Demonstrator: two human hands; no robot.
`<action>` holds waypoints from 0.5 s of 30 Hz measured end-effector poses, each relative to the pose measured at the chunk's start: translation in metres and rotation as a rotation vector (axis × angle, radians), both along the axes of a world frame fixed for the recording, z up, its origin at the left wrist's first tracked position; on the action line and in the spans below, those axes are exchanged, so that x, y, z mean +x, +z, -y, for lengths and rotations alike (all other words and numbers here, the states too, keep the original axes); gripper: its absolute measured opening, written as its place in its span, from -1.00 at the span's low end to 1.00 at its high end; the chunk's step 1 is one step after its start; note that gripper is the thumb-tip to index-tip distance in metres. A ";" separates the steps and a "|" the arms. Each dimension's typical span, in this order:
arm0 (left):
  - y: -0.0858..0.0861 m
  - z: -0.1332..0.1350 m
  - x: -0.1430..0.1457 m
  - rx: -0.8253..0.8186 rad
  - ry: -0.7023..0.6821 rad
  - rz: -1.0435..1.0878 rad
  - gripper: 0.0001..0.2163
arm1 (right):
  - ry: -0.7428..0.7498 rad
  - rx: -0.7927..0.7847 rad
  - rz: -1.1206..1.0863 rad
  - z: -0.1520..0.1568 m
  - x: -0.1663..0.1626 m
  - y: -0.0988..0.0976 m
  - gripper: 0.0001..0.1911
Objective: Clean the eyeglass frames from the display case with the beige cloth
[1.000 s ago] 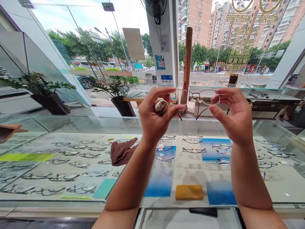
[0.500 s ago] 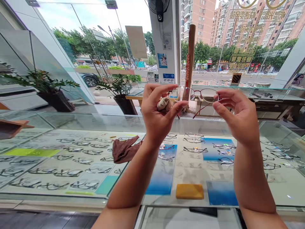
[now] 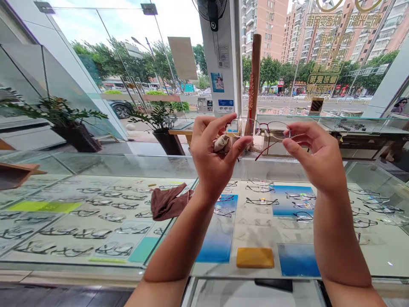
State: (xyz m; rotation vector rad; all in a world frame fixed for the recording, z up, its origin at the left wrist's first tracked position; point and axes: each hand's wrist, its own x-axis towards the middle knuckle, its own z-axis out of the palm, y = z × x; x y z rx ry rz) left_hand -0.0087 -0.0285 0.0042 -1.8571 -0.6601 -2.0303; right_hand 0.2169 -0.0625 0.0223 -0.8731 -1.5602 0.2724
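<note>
A pair of thin-rimmed eyeglasses [image 3: 263, 126] is held up in front of me, above the glass display counter, with its temple arms hanging down on the far side. My left hand [image 3: 214, 151] pinches the left rim between thumb and fingers. A crumpled light cloth [image 3: 221, 143] is tucked in that same palm under curled fingers. My right hand [image 3: 318, 153] grips the right rim with thumb and index finger, the other fingers bent behind. Beyond and below my left forearm, a brown cloth [image 3: 169, 201] lies on the counter glass.
Under the glass counter [image 3: 105, 164] are many rows of eyeglasses. A yellow case-like block [image 3: 254, 257] and a blue card [image 3: 297, 260] are near the front edge. A wooden piece [image 3: 19, 175] juts in at left. Potted plants [image 3: 159, 128] and a wooden post [image 3: 254, 76] stand beyond.
The eyeglasses have shifted very slightly left and turned a little, with the right hand moving slightly left. The left hand keeps its hold and has dipped marginally.
</note>
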 end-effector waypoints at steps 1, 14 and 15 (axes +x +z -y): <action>0.000 0.000 0.000 0.005 0.005 -0.003 -0.58 | -0.001 -0.008 0.005 0.000 0.001 0.000 -0.66; -0.003 -0.009 0.002 -0.011 -0.058 0.075 -0.57 | -0.035 0.132 0.003 -0.001 -0.003 -0.001 -0.69; -0.004 -0.011 0.003 -0.034 -0.078 0.094 -0.57 | -0.042 0.152 -0.001 -0.001 -0.004 -0.002 -0.70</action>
